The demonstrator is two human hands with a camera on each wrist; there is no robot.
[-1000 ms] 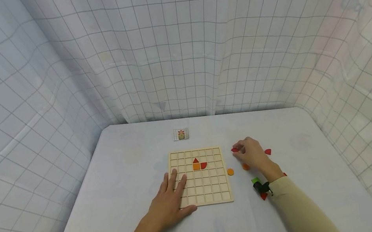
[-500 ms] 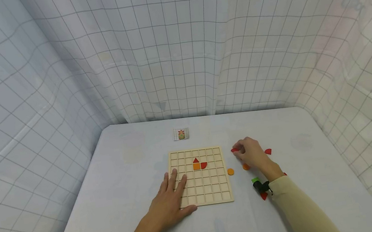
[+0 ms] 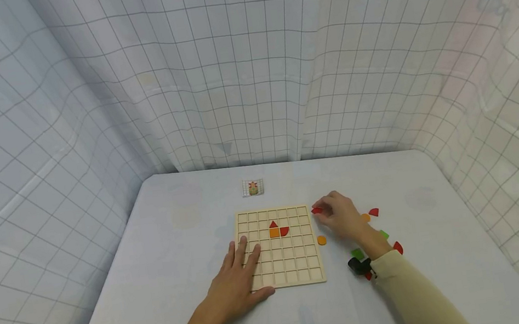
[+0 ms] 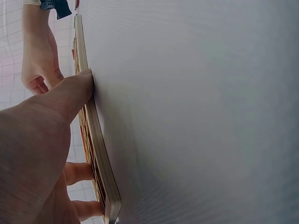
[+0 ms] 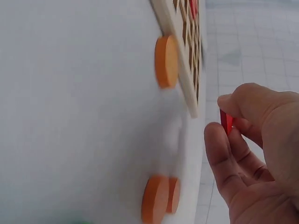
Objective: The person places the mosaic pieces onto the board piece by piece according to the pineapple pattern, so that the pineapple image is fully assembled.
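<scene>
While the left hand (image 3: 237,284) stays flat on the grid board (image 3: 278,247), the right hand (image 3: 342,218) has carried its pinched red piece (image 3: 316,210) closer to the board's edge.

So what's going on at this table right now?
A person is working with coloured pieces and a wooden grid board. The left hand lies flat on the board's near left corner. The right hand pinches a small red piece just off the board's right edge. Three pieces sit in the board: a red triangle, an orange square and a red quarter-round. More loose pieces lie on the table to the right.
</scene>
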